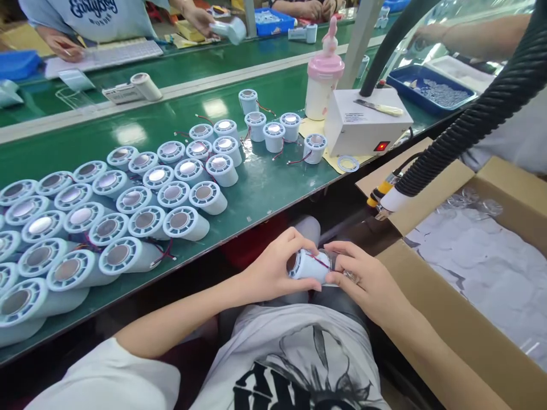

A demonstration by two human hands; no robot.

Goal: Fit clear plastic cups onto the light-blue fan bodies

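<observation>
Above my lap, my left hand (pixel 273 269) is wrapped round a light blue cylindrical housing (pixel 310 267), which lies on its side with a thin dark red wire across it. My right hand (pixel 367 280) closes on the housing's other end, where a clear plastic piece (pixel 351 277) shows between the fingers; the fingers partly hide it. On the green bench to the left stand rows of similar light blue housings (pixel 187 223), with round metallic discs on top and thin wires trailing from some.
A white box with a lit red switch (pixel 367 122) and a pink-lidded bottle (pixel 323 80) stand on the bench. A black corrugated hose (pixel 474 108) hangs at right above a cardboard box (pixel 453 319) of clear plastic pieces. Co-workers' hands (pixel 199 20) are across the bench.
</observation>
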